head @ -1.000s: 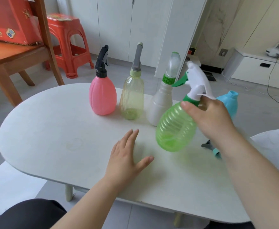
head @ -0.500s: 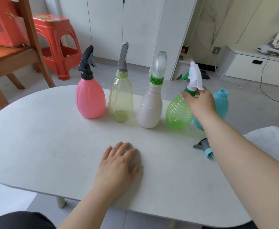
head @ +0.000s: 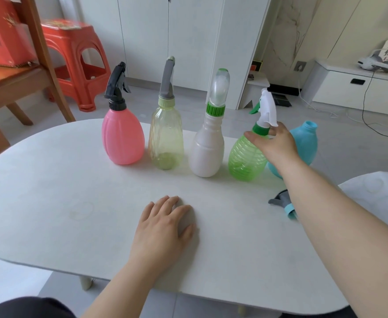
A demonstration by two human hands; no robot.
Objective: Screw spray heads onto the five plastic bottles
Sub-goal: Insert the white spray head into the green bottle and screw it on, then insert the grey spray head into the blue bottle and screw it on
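Five bottles stand in a row on the white table [head: 50, 203]. The pink bottle [head: 123, 138] carries a black head, the pale yellow bottle [head: 166, 141] a grey one, and the white bottle [head: 208, 148] a clear head with a green collar. My right hand [head: 278, 145] is wrapped around the neck of the green bottle [head: 245, 161], just under its white spray head [head: 267, 109]; the bottle stands on the table. Behind that hand, the blue bottle [head: 306, 143] has a bare neck. A grey spray head with a blue collar [head: 282, 201] lies partly under my right forearm. My left hand [head: 165, 223] rests flat and empty.
A second white surface [head: 376, 191] adjoins the table on the right. A wooden chair [head: 16, 83] with a red box and a red plastic stool [head: 76, 56] stand at the back left. White cabinets and a low unit with cables line the back.
My right hand carried the green bottle away from me and stood it in the row beside the white bottle. My left hand drew its fingers together on the table.
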